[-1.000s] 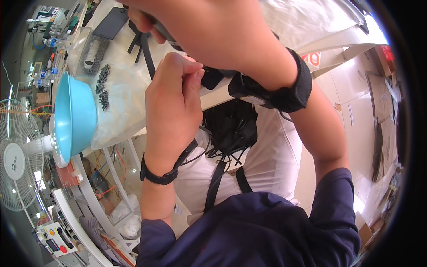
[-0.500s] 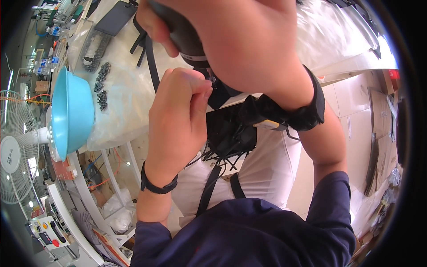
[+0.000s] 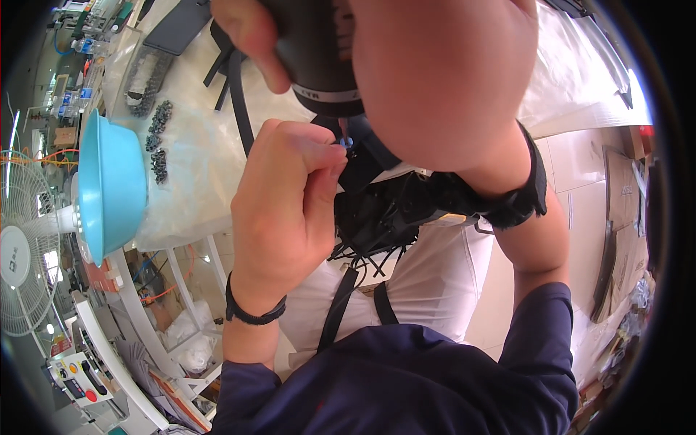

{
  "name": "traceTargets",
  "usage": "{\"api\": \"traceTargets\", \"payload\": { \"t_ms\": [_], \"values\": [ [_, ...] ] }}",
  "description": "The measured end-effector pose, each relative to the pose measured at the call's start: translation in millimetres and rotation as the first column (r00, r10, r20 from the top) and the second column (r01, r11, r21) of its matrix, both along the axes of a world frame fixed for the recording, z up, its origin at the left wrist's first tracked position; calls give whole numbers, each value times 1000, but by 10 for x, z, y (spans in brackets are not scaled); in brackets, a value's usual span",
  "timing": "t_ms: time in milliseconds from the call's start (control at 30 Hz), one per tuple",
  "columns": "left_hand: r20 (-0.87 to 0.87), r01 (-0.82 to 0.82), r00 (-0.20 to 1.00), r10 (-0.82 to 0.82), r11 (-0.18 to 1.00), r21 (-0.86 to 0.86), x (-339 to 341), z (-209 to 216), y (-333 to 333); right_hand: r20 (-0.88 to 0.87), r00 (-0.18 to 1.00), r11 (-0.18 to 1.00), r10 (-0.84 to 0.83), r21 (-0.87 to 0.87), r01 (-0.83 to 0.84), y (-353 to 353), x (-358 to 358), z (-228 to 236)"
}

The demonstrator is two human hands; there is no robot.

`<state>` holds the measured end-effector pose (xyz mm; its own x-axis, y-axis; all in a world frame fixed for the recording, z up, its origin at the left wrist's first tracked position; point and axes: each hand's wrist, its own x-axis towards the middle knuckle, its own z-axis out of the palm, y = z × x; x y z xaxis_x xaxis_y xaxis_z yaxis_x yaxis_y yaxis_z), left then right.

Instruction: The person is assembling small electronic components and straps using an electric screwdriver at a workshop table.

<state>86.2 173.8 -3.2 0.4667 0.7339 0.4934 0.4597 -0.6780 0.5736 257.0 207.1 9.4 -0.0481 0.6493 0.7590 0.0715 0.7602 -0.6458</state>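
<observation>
My right hand [image 3: 442, 80] is wrapped round a dark power screwdriver [image 3: 312, 54] pointing downward, with a pale ring near its lower end. Its thin bit [image 3: 343, 127] comes down to a small bluish piece [image 3: 347, 143], too small to name for certain. Right beside that piece, my left hand [image 3: 279, 188] is closed, thumb and forefinger pinched together; what lies between the fingertips is mostly hidden. Under the bit is a flat black part [image 3: 370, 156] at the table's near edge. A black strap [image 3: 239, 101] lies to the left of the hands.
Small dark screw-like pieces [image 3: 158, 141] lie in a row on the plastic-covered table [image 3: 196, 196]. A light-blue basin [image 3: 109, 188] and a fan [image 3: 22, 246] stand at the left. A bundle of black straps [image 3: 377, 225] rests at my lap. Flattened cardboard [image 3: 616, 225] leans at the right.
The screwdriver stands more upright, and its bit now meets the small bluish piece. My right hand and wrist have shifted rightward. My left hand stays pinched, slightly lower and further left.
</observation>
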Motion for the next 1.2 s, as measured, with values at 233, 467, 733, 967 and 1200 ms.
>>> {"api": "traceTargets", "payload": {
  "t_ms": [233, 467, 733, 967, 1200],
  "values": [
    [36, 58, 998, -58, 998, -8, 33, 11, 12, 24, 999, 999, -43, -23, 43, -63, 89, -39],
    [23, 20, 1000, -20, 1000, 4, -20, -27, -7, 7, 1000, 1000, -12, -22, 12, -30, 50, -95],
    [48, 10, 999, -9, 999, -36, -35, -38, -7, -6, 1000, 1000, -11, -21, 11, -26, 40, -99],
    [50, 30, 998, -28, 999, -41, -8, -33, 0, 13, 999, 999, -30, -39, 31, -48, 75, -89],
    [45, 53, 998, -54, 999, 9, -62, -36, 10, 10, 1000, 999, -5, -41, 5, -35, 37, -121]
  ]
}}
